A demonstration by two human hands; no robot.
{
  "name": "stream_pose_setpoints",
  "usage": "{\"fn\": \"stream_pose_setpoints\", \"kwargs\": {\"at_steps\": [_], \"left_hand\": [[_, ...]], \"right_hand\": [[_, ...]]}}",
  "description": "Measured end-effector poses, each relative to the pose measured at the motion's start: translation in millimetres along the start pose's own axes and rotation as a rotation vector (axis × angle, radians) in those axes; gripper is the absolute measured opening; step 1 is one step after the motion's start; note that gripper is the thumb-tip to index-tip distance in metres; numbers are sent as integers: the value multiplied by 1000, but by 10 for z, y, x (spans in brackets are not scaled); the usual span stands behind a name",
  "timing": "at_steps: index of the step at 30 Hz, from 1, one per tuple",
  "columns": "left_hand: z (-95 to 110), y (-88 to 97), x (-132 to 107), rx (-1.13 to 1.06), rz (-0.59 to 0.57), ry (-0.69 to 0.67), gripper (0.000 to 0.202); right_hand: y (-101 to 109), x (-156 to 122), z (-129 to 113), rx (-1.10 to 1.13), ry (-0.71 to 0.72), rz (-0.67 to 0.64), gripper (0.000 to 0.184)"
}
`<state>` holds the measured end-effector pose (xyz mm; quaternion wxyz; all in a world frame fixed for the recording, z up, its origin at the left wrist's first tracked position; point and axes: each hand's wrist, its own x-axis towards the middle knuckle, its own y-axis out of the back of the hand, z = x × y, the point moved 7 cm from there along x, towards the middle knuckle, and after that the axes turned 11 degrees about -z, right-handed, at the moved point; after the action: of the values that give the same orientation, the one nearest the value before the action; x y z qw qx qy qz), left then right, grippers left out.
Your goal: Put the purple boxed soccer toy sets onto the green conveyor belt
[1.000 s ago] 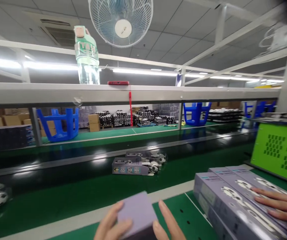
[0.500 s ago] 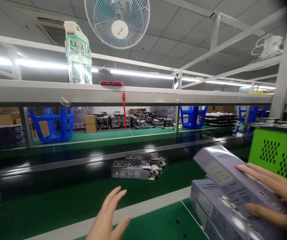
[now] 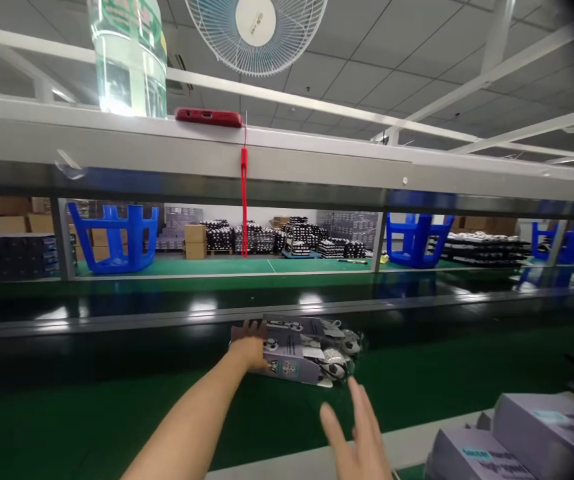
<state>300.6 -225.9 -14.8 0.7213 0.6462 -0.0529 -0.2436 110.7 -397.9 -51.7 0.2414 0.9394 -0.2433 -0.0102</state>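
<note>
My left hand point(image 3: 250, 348) reaches far forward over the green conveyor belt point(image 3: 117, 407) and grips the left end of a purple printed box point(image 3: 294, 357), lifting it slightly. A second box point(image 3: 301, 327) with bagged black-and-white balls point(image 3: 341, 357) lies against it. My right hand point(image 3: 361, 440) hovers low in the middle, fingers spread and holding nothing, a little short of the boxes.
Stacked purple boxes point(image 3: 517, 437) sit at the lower right. Overhead runs a metal shelf point(image 3: 317, 167) with a clear bottle point(image 3: 129, 57) and a red phone point(image 3: 209, 117) with a hanging strap. A fan point(image 3: 257, 30) hangs above. Blue stools point(image 3: 114, 237) and pallets stand beyond.
My left arm stretched forward and took hold of the box on the belt. My right hand let go of the purple box it held and moved toward the middle. The view tilted down.
</note>
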Motion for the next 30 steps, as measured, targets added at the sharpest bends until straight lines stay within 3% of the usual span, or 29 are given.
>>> {"fn": "stream_pose_setpoints", "kwargs": {"at_steps": [2,5,7,11,15,18,23,27,30], "left_hand": [[-14,-72,47,42,13,-7,70],[22,-119,-40,104,84,-103,62],[42,-132,-74,127,89,-151,62],[56,-114,67,142,21,-171,81],[48,-58,204,184,-10,-172,80],[-30,-7,112,207,34,-167,86],[-243,106,-390,106,102,-119,100],[-507,136,-1105,-37,84,-66,99],[-862,-49,-1821,-77,77,-79,86]], "right_hand": [[-37,434,152,14,-118,53,82],[50,1042,438,54,-200,49,62],[81,1277,586,68,-203,1,50],[-143,1280,575,55,-121,-91,41],[-621,1070,217,34,78,-235,37],[-668,1094,-7,-62,186,-238,31],[-53,1539,76,-342,38,110,36],[81,1910,248,-579,-6,30,30],[112,2010,297,-720,-10,-13,25]]}}
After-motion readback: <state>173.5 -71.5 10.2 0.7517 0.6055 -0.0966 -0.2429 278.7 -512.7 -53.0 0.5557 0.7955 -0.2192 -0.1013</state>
